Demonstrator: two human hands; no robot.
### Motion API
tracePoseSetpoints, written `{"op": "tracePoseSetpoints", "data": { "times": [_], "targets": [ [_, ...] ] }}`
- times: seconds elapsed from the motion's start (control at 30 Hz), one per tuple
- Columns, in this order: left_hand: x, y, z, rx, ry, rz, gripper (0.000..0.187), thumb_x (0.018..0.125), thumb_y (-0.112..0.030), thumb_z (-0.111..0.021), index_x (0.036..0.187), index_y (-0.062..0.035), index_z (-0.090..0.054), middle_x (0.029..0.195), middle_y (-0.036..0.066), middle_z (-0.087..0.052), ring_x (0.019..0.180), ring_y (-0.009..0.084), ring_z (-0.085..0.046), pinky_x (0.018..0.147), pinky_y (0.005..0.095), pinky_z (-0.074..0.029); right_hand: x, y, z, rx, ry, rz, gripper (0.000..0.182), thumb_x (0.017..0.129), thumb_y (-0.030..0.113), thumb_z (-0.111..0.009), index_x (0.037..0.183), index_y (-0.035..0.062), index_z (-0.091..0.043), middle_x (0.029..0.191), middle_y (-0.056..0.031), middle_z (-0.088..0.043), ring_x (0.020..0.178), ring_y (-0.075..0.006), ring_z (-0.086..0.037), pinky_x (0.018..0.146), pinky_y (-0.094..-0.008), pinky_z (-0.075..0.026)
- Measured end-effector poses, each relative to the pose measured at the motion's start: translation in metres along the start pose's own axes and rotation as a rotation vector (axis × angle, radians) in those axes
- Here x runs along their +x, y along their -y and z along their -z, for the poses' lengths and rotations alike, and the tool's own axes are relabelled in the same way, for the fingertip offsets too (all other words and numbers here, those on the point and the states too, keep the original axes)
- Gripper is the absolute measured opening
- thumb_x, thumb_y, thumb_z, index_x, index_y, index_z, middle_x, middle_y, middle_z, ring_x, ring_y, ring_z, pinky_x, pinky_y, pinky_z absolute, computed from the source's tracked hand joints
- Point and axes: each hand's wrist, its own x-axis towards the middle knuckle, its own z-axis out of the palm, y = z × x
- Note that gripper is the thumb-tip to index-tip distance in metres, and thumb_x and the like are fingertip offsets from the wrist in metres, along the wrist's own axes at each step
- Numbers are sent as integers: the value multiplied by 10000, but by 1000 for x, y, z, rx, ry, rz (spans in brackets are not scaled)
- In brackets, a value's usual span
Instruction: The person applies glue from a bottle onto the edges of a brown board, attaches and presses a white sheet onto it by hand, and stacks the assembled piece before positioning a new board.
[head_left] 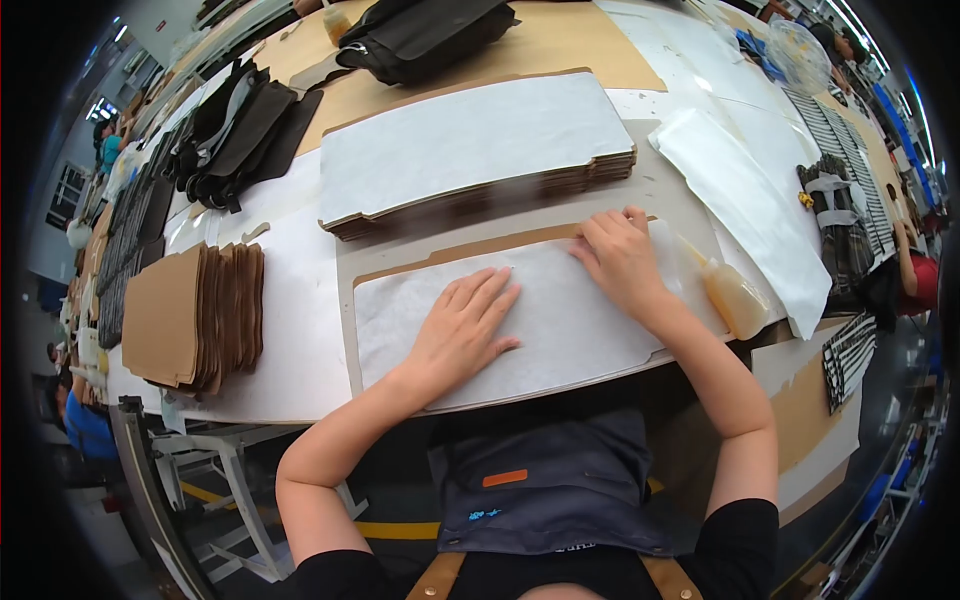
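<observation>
A white sheet lies over a brown cardboard panel, whose far edge shows beyond the sheet. My left hand rests flat on the sheet, left of its middle, fingers stretched out and thumb apart. Near the far right edge of the same sheet is my right hand, its fingers bent and its fingertips touching the sheet and cardboard edge. Its thumb stands apart from the fingers. Just right of this hand lies a clear squeeze bottle with yellowish contents, its tip towards the sheet.
Behind the sheet sits a stack of white-faced cardboard panels. Brown cardboard pieces stand stacked at left, near dark fabric pieces. A black bag lies at the back, a white sheet strip at right. Other people are at the edges.
</observation>
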Motion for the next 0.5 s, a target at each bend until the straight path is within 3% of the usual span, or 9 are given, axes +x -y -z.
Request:
{"op": "tracePoseSetpoints", "data": {
  "times": [0.17, 0.27, 0.37, 0.5],
  "targets": [
    [0, 1, -1, 25, 10, -6, 682, 830, -317, -734, 1401, -39, -486, 1488, 146, -423, 1381, 329, -371, 1138, 459, -317, -13, 9, 3, -100, -17, 5, 397, 813, 122, -706, 1174, 1, -591, 1281, -154, -564, 1210, -290, -518, 1051, -444, -354],
    [-1, 1, -4, 9, 21, 12, 674, 834, -312, -733, 1406, -53, -486, 1499, 156, -403, 1402, 348, -340, 1154, 485, -290, -24, 24, -1, 147, 140, 84, 595, 826, 199, -743, 1337, 2, -512, 1456, -171, -460, 1369, -301, -421, 1158, -448, -303],
    [0, -1, -1, -4, 38, 35, 654, 848, -298, -722, 1411, -66, -486, 1511, 171, -381, 1427, 366, -304, 1175, 509, -252, -35, 27, 1, 114, 263, 93, 744, 925, 460, -608, 1451, -26, -403, 1553, -173, -359, 1474, -287, -283, 1214, -426, -209],
    [-1, 0, -2, -10, 59, 52, 615, 887, -341, -689, 1412, -84, -498, 1530, 176, -352, 1448, 378, -266, 1189, 527, -210, -49, 5, 17, -24, 345, 26, 885, 932, 622, -498, 1522, -4, -287, 1607, -163, -259, 1505, -271, -204, 1225, -419, -181]
  ]
}}
